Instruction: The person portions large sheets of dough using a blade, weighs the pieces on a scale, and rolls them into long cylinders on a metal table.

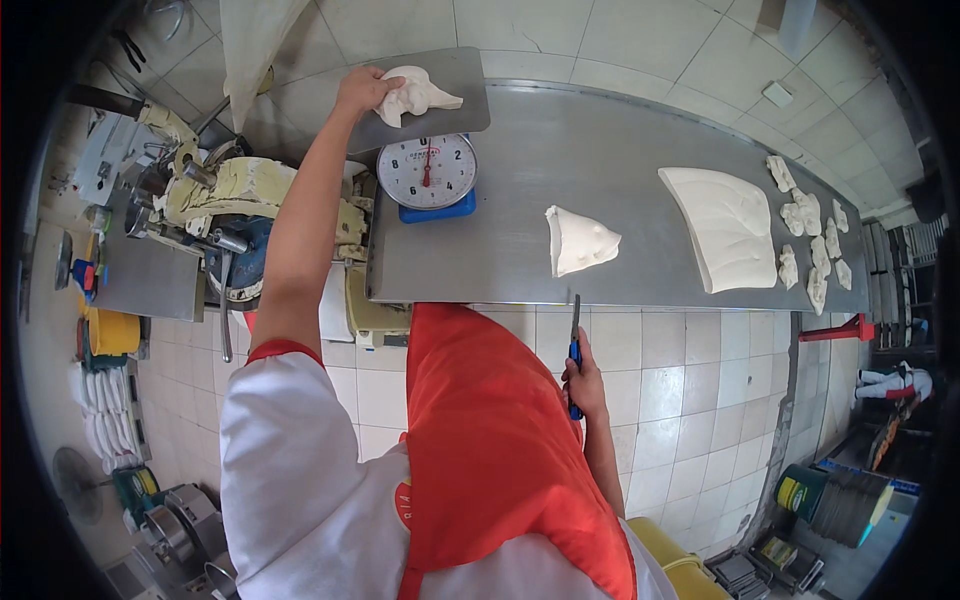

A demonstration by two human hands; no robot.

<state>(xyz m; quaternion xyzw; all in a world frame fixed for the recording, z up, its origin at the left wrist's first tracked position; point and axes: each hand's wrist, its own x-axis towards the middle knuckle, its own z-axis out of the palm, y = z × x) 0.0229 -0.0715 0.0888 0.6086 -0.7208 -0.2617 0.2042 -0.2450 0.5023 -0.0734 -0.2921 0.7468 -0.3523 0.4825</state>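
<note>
1. The left hand point(368, 88) pinches a dough lump point(420, 95) on the metal pan point(466, 72), at the table's point(560, 140) far left corner.
2. The right hand point(586, 386) is closed around a knife point(575, 350), just outside the near edge.
3. A dough slab point(722, 232) lies toward the right edge, between a dough piece point(583, 243) and scraps point(802, 214).

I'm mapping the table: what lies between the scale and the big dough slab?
One smaller dough piece lies on the metal table there, in the head view.

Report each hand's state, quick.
Left hand: touching the dough lump on the scale tray; grip cannot be told.
Right hand: closed, holding the blue-handled tool.
</note>
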